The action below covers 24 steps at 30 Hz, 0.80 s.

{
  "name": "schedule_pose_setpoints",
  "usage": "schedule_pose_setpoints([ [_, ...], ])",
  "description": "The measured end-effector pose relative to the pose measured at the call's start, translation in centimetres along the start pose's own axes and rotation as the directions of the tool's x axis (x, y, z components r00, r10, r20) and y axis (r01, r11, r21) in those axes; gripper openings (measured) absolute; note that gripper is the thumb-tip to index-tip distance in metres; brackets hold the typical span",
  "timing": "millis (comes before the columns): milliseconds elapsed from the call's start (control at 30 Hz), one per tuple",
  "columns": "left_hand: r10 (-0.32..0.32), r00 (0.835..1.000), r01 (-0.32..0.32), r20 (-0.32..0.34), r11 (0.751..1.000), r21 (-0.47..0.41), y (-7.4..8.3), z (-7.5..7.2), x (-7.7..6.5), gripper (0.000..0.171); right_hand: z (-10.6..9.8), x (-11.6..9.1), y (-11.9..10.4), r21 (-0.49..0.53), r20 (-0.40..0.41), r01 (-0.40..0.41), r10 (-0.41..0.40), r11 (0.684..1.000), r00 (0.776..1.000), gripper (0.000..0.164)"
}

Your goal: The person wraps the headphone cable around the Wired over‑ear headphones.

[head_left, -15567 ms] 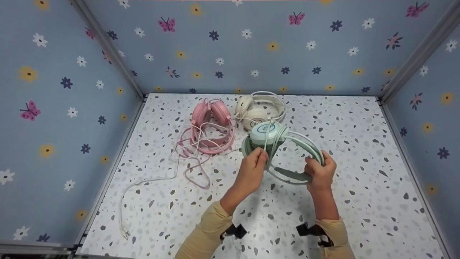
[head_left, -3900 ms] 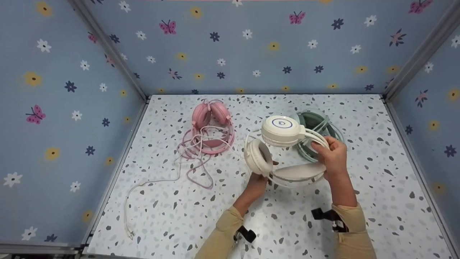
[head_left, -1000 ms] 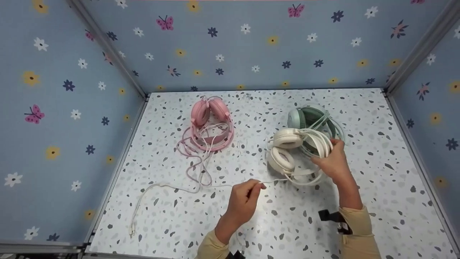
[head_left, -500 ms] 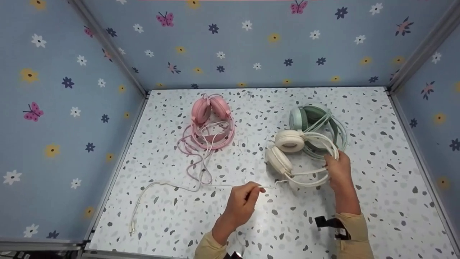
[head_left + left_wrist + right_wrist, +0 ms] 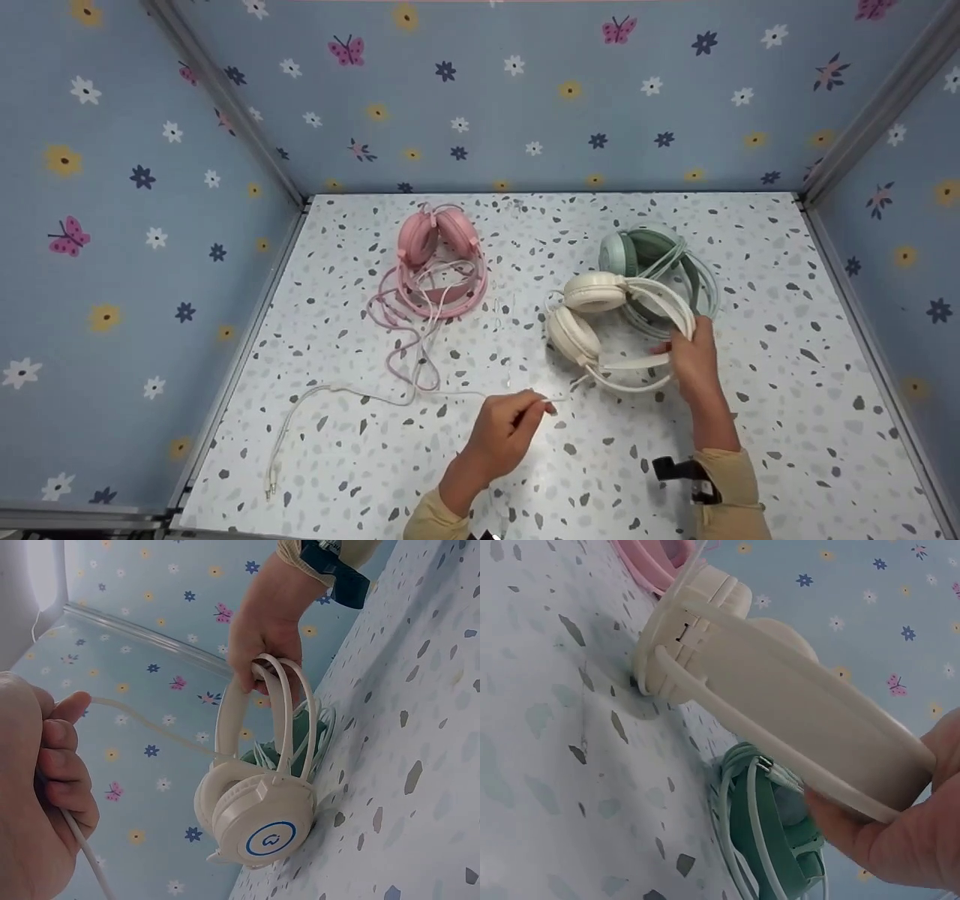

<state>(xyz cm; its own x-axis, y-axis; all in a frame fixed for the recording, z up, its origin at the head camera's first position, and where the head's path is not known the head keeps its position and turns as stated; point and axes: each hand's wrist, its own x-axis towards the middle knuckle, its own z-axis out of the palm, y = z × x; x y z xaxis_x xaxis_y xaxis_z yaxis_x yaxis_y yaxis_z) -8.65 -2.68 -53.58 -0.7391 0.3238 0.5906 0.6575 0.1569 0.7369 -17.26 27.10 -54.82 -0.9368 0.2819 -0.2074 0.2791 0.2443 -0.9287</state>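
Observation:
Cream over-ear headphones (image 5: 574, 335) are held tilted over the right side of the table, an ear cup low by the tabletop. My right hand (image 5: 694, 360) grips their headband, fingers under it in the right wrist view. My left hand (image 5: 499, 431) pinches a white cable (image 5: 555, 399) that leads up to the lower ear cup, with curled fingers also round it in the left wrist view. Leftward the cable (image 5: 457, 392) runs past the pink cord. Green headphones (image 5: 619, 253), cord wound round them, lie just behind, partly hidden by the cream pair.
Pink headphones (image 5: 439, 232) lie at the back left. A pink cord (image 5: 405, 349) and white strands loop loosely in front of them. Two plugs (image 5: 271, 480) lie near the table's front left. Flowered panels (image 5: 495, 97) stand around the back and sides.
Earlier both hands held the green headphones; these now lie back right. The cream pair has been lifted from the back. The left hand has moved from its ear cup to the cable.

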Motion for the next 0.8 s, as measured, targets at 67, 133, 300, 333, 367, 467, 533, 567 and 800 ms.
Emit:
schedule_pose_setpoints([
  [67, 0.004, 1.000, -0.005, 0.013, 1.000, 0.018, 0.1, -0.1, 0.0, 0.022, 0.4, -0.2, 0.2, 0.012, -0.023, 0.068, -0.067, 0.998, 0.997, 0.028],
  [133, 0.017, 0.999, -0.019, 0.037, 0.999, 0.042, 0.1, -0.3, 0.2, 0.022, 0.8, -0.4, 0.2, 0.008, -0.059, 0.148, -0.148, 0.989, 0.987, 0.024],
  [300, 0.044, 0.982, -0.074, 0.185, 0.985, 0.158, 0.6, -1.6, 1.7, 0.027, 1.5, -0.7, -0.6, -0.032, -0.157, 0.324, -0.325, 0.946, 0.933, 0.023],
  [333, 0.047, 0.974, -0.092, 0.222, 0.976, 0.195, 0.8, -2.0, 2.2, 0.030, 1.6, -0.7, -0.8, -0.039, -0.177, 0.351, -0.353, 0.935, 0.919, 0.025],
  [367, 0.048, 0.965, -0.109, 0.258, 0.967, 0.229, 1.1, -2.4, 2.8, 0.032, 1.7, -0.7, -1.0, -0.037, -0.192, 0.376, -0.376, 0.926, 0.907, 0.026],
  [467, 0.067, 0.941, -0.185, 0.333, 0.923, 0.338, 2.0, -3.6, 4.7, 0.036, 1.7, -0.8, -1.5, -0.007, -0.225, 0.438, -0.428, 0.899, 0.875, 0.029],
  [533, 0.096, 0.933, -0.241, 0.348, 0.884, 0.401, 2.6, -4.5, 6.1, 0.036, 1.7, -1.0, -1.9, 0.018, -0.230, 0.472, -0.456, 0.882, 0.860, 0.028],
  [567, 0.118, 0.929, -0.271, 0.350, 0.860, 0.432, 3.0, -4.9, 6.8, 0.034, 1.6, -1.1, -2.2, 0.030, -0.227, 0.488, -0.470, 0.872, 0.853, 0.028],
  [800, 0.277, 0.889, -0.451, 0.363, 0.665, 0.596, 5.3, -7.4, 11.9, 0.022, 0.8, -3.2, -5.2, 0.131, -0.106, 0.594, -0.585, 0.794, 0.804, 0.015],
])
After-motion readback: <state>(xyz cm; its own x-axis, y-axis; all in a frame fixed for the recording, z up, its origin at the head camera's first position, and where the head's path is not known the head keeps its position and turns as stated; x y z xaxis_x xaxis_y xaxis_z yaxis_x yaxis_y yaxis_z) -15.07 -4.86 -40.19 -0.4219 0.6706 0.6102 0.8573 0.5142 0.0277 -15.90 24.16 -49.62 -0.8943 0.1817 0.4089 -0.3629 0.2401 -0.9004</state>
